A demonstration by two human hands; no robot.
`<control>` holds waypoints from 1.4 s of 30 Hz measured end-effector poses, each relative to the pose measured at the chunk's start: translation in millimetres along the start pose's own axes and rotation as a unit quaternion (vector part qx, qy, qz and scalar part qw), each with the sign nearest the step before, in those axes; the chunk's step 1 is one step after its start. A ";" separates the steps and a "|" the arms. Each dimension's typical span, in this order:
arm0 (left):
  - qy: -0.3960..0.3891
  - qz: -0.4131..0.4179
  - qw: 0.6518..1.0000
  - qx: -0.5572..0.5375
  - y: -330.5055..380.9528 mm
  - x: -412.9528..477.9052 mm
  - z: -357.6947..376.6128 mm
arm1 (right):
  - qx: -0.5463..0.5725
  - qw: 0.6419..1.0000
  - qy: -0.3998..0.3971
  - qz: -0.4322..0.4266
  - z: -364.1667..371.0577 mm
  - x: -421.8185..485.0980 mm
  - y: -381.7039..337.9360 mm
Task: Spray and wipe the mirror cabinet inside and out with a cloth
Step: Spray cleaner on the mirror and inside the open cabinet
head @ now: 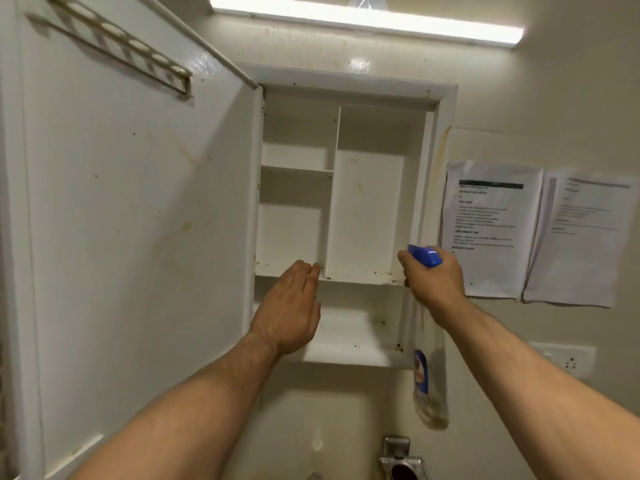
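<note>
Mostly beneath right hand (433, 279), spray bottle (428, 389)

The left printed sheet (491, 230) on the wall (540, 105) carries bold headings, "TASK GOAL" and "TASK DESCRIPTION" — its small print is too blurred to read. The right sheet (581, 237) and the label on the spray bottle (429, 382) are illegible.
</note>
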State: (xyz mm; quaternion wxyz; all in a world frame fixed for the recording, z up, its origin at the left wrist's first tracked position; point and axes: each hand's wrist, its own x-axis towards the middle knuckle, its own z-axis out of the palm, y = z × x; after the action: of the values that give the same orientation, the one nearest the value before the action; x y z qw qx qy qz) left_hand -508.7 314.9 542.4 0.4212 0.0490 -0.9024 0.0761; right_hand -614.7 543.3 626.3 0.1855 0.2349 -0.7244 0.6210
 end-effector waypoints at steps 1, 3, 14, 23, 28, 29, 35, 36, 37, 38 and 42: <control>0.012 0.007 1.000 0.006 0.3 8.7 -5.7 | -0.009 1.000 -0.009 -0.005 -1.3 4.7 -7.6; 0.030 0.015 0.999 0.016 0.9 24.7 -15.7 | -0.039 0.999 -0.035 -0.006 -2.8 8.6 -14.4; 0.083 -0.001 0.994 0.077 -3.3 90.6 -64.6 | -0.035 0.996 -0.063 -0.043 -15.3 30.5 -55.6; 0.096 -0.017 0.991 0.092 -12.6 96.7 -83.2 | -0.039 0.987 -0.024 -0.157 -10.5 37.1 -123.5; 0.096 -0.057 0.991 0.071 -16.8 89.8 -95.5 | -0.029 0.973 -0.084 -0.215 6.9 26.3 -153.7; 0.096 -0.063 0.991 0.071 -17.6 86.2 -97.2 | -0.011 0.975 -0.085 -0.206 10.8 25.0 -158.8; 0.078 -0.078 0.990 0.091 -27.3 57.4 -94.2 | -0.014 0.983 -0.074 -0.168 40.8 18.7 -166.0; 0.076 -0.079 0.990 0.090 -29.6 53.0 -93.3 | -0.018 0.983 -0.068 -0.171 44.0 18.2 -165.0; 0.075 -0.080 0.990 0.091 -31.7 48.7 -92.1 | -0.019 0.982 -0.062 -0.177 46.1 17.4 -165.1; 0.073 -0.081 0.990 0.093 -33.2 45.0 -91.2 | -0.019 0.981 -0.057 -0.183 47.1 16.7 -166.5; 0.057 -0.090 0.990 0.094 -33.6 26.4 -82.4 | -0.019 0.984 -0.067 -0.166 54.7 7.5 -162.3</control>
State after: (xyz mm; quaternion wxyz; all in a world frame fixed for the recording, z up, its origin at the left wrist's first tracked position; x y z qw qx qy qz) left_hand -458.4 295.9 618.1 0.4709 0.1650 -0.8575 0.1253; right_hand -527.0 469.3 753.6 0.2411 0.3893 -0.6978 0.5508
